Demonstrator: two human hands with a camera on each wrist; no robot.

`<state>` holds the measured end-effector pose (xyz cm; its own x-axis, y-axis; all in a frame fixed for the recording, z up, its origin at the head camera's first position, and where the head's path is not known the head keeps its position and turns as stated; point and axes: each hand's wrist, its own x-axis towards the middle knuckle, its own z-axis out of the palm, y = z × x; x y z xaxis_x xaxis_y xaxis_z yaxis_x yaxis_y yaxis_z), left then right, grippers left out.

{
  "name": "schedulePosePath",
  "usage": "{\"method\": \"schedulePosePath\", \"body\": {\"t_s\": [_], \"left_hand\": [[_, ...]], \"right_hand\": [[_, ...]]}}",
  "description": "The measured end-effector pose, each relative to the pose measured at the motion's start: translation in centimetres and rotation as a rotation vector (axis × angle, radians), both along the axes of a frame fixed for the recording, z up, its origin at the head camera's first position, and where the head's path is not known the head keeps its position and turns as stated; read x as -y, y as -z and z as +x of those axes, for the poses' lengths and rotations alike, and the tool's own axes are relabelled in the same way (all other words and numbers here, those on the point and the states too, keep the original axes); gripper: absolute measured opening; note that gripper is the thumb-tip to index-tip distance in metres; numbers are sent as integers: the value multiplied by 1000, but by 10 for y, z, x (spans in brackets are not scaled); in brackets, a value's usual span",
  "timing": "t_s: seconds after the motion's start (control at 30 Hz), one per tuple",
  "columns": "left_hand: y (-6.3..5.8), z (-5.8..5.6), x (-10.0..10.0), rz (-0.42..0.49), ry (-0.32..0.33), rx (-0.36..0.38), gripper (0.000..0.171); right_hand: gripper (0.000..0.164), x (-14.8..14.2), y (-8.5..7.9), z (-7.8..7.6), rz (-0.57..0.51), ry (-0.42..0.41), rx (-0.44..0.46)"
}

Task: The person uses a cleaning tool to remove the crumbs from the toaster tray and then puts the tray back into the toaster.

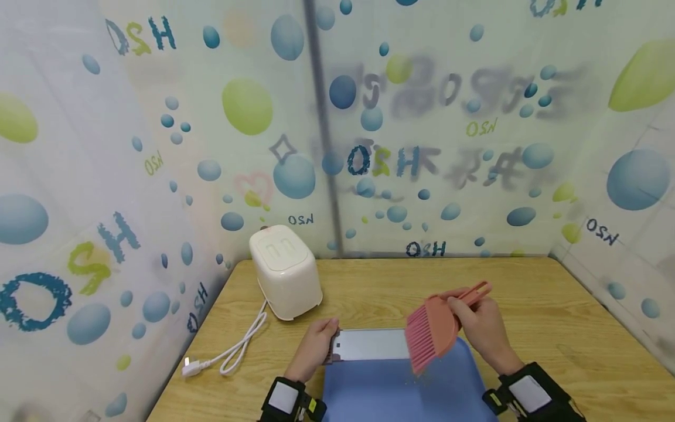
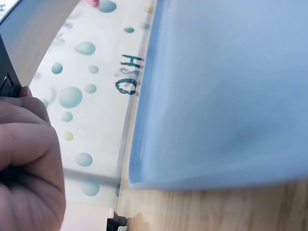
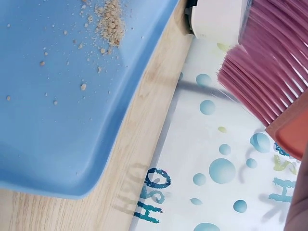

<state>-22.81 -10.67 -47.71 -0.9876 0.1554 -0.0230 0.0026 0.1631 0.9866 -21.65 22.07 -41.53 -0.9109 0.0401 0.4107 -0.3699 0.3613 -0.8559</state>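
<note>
My left hand (image 1: 314,347) grips the left end of a flat, silvery metal crumb tray (image 1: 369,344), held over the blue tray (image 1: 369,390). In the left wrist view, its fingers curl on a dark end of that piece. My right hand (image 1: 482,328) holds a small salmon-coloured brush (image 1: 442,322) by the handle. The brush's pink bristles (image 1: 419,337) point down to the left, in front of the crumb tray's right end. In the right wrist view, a little pile of tan crumbs (image 3: 110,24) lies on the blue tray, with loose bits around it.
A white toaster (image 1: 285,272) stands at the back left of the wooden table (image 1: 554,328). Its white cord (image 1: 242,346) lies looped beside it, ending in a plug (image 1: 193,367). Patterned curtains (image 1: 448,129) hang behind and along both sides.
</note>
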Motion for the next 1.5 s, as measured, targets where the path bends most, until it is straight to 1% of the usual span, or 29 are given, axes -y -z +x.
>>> {"method": "schedulePosePath", "body": {"t_s": [0.17, 0.3, 0.4, 0.5, 0.57, 0.63, 0.77, 0.9, 1.07, 1.2, 1.37, 1.5], "left_hand": [[0, -2, 2, -20, -12, -21, 36], [0, -1, 3, -25, -22, -26, 35], [-1, -1, 4, -30, -21, -22, 35], [-2, -1, 4, -34, -20, -23, 35], [-2, 0, 4, -31, -17, -22, 35], [-3, 0, 3, -21, -13, -20, 35], [-5, 1, 1, 7, -5, -4, 36], [-5, 1, -3, 16, -1, 5, 38], [-5, 1, -7, 19, 16, 10, 38], [-6, 2, -9, -11, 22, -28, 39], [-7, 2, -11, -33, 29, -98, 42], [-5, 1, -13, -13, 20, -95, 41]], "right_hand": [[24, -5, 0, -1, 10, 30, -24], [23, -7, -2, -2, -12, 25, -44], [26, -7, -9, -4, -50, 10, -50], [28, -3, -19, -5, -81, -12, -69], [28, 1, -26, -5, -96, -32, -89], [27, 7, -33, -5, -104, -69, -111], [23, 20, -45, -6, -101, -186, -132], [22, 36, -47, -6, -65, -291, -115], [24, 55, -46, -7, -65, -382, -63], [26, 68, -45, -6, -81, -425, -17], [31, 79, -36, -5, -103, -471, 49], [33, 85, -29, -2, -100, -481, 83]]}}
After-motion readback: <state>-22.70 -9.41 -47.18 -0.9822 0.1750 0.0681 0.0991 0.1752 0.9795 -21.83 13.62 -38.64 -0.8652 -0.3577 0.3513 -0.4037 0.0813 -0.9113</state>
